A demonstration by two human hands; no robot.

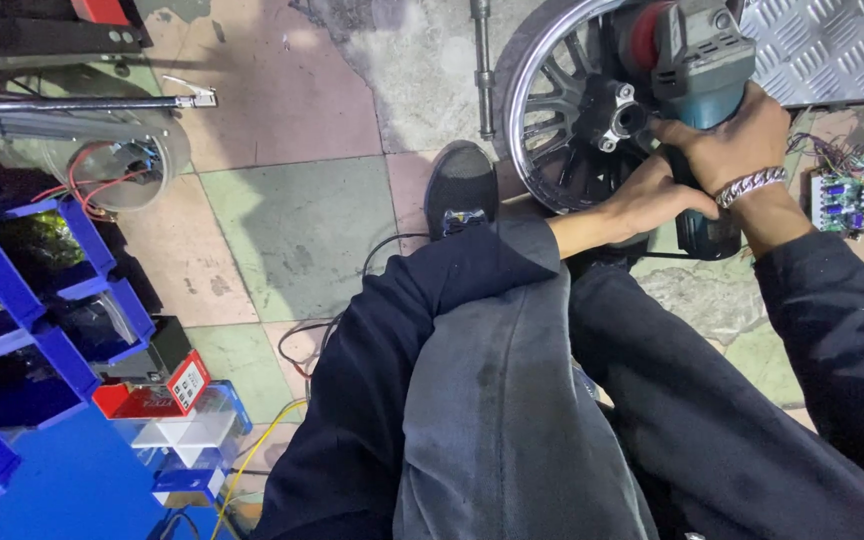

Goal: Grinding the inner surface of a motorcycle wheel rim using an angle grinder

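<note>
Power tool (697, 60) gripped by both hands (727, 135) against wheel hub (617, 115)

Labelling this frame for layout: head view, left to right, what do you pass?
Blue storage bins → red box → black shoe → wheel rim → left hand → right hand on the power tool → green circuit board.
</note>
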